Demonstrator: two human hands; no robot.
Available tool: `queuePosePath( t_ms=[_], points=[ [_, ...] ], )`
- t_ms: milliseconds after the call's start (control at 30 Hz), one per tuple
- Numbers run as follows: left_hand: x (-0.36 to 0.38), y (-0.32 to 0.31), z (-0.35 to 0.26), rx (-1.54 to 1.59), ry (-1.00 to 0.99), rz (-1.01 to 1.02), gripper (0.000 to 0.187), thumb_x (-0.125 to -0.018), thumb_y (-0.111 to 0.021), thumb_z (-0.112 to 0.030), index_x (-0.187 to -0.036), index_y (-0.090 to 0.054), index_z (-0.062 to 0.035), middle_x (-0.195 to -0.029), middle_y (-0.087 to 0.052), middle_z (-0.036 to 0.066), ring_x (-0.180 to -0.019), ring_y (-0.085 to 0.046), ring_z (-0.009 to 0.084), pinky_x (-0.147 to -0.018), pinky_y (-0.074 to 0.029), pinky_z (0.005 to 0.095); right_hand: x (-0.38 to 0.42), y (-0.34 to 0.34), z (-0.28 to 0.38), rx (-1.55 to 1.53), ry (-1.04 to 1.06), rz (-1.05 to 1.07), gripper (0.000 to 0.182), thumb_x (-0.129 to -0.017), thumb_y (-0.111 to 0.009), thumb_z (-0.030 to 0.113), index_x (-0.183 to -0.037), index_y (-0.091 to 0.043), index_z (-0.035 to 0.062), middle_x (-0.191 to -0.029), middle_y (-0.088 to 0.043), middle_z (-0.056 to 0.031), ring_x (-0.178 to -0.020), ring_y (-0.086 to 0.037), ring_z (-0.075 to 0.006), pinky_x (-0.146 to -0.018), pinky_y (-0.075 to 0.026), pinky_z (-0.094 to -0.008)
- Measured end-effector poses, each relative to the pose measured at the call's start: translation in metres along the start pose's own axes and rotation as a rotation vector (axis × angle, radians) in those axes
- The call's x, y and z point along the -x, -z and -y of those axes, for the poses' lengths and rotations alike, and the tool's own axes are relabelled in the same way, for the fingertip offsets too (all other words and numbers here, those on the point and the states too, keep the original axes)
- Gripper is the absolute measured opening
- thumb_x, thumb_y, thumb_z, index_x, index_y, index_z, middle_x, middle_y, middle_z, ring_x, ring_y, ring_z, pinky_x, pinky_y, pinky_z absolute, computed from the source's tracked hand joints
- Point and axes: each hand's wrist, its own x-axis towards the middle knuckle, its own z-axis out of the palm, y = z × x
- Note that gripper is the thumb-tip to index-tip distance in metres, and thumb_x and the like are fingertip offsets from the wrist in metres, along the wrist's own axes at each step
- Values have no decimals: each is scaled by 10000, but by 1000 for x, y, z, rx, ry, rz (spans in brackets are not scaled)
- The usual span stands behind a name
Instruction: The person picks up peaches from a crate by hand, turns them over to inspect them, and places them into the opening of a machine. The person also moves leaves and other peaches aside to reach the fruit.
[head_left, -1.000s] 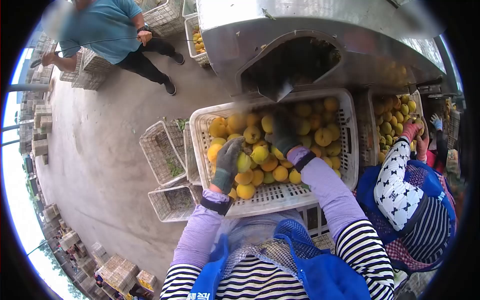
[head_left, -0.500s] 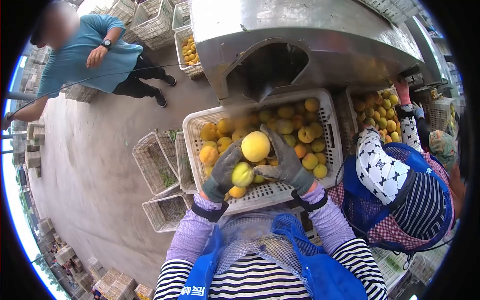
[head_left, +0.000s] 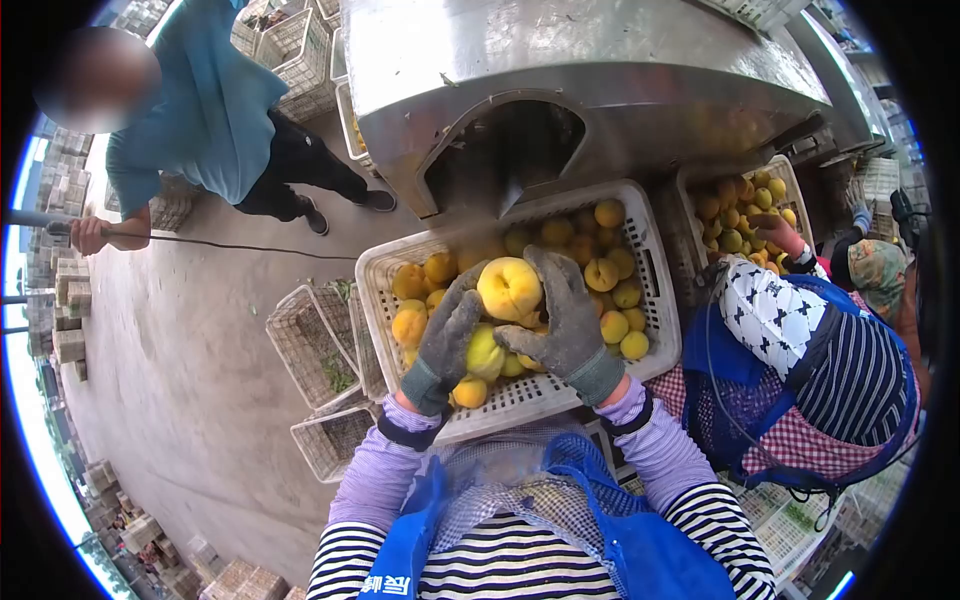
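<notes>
Between my two gloved hands is a large yellow peach [head_left: 510, 288], with its stem dimple facing up. My left hand [head_left: 447, 340], in a grey glove, is closed against its left side. A greener peach [head_left: 485, 353] sits low at the inner side of that hand, by the palm; exactly how it is held is partly hidden. My right hand [head_left: 570, 322], gloved too, curves round the right side of the yellow peach. Both hands are above a white plastic crate [head_left: 652, 285] of yellow and orange peaches, several of which they hide.
A metal machine with a dark chute opening [head_left: 510, 150] stands behind the crate. At right, a co-worker's gloved hand [head_left: 778, 235] reaches into another peach crate [head_left: 800, 195]. Stacked crates [head_left: 312, 345] stand left. A person in blue [head_left: 205, 115] holds a cable [head_left: 270, 250].
The yellow peach has turned in my hands and now shows its dimple. The person in blue has come nearer, and the co-worker's hand has moved down over the fruit.
</notes>
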Motion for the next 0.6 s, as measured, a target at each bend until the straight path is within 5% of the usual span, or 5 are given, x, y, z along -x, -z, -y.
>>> queuePosePath(
  t_ms=[100, 200, 267, 367, 600],
  points=[
    [-23, -8, -20, 21, -31, -64, 476, -1054, -425, -286, -1415, -443, 24, -1352, -541, 130, -1227, -525, 196, -1057, -411, 323, -35, -1, 3, 47, 102, -145, 886, -647, -885, 313, -1375, -477, 16, -1225, -555, -194, -1124, -573, -369, -946, -506, -437],
    [-40, -3, -31, 127, -71, -97, 447, -1061, -408, -292, -1388, -474, 5, -1178, -626, 113, -1056, -615, 190, -922, -512, 316, -87, -20, -13, 158, -66, -232, 751, -624, -883, 410, -1199, -564, 47, -1105, -603, -166, -1000, -626, -363, -822, -537, -458],
    [-34, 4, -25, 101, -97, -75, 456, -1015, -476, -211, -1412, -439, 11, -1117, -642, 113, -1011, -633, 191, -892, -532, 319, -112, -41, -37, 438, -90, -246, 605, -680, -813, 534, -963, -585, 51, -918, -625, -176, -819, -639, -364, -683, -517, -477],
    [-24, 13, -11, -166, -135, -132, 627, -903, -638, -24, -1464, -365, 33, -1104, -646, 119, -1008, -638, 188, -918, -522, 317, -127, -53, -58, 495, -9, -311, 621, -653, -813, 570, -902, -566, 58, -923, -627, -162, -826, -633, -370, -659, -507, -473],
    [-14, 25, 6, -425, -147, -241, 665, -836, -711, 19, -1427, -407, 42, -1126, -647, 115, -1024, -636, 198, -923, -517, 314, -149, -54, -61, 386, -9, -218, 604, -683, -818, 495, -1045, -594, 67, -987, -627, -165, -904, -631, -363, -735, -506, -485]
  ],
)
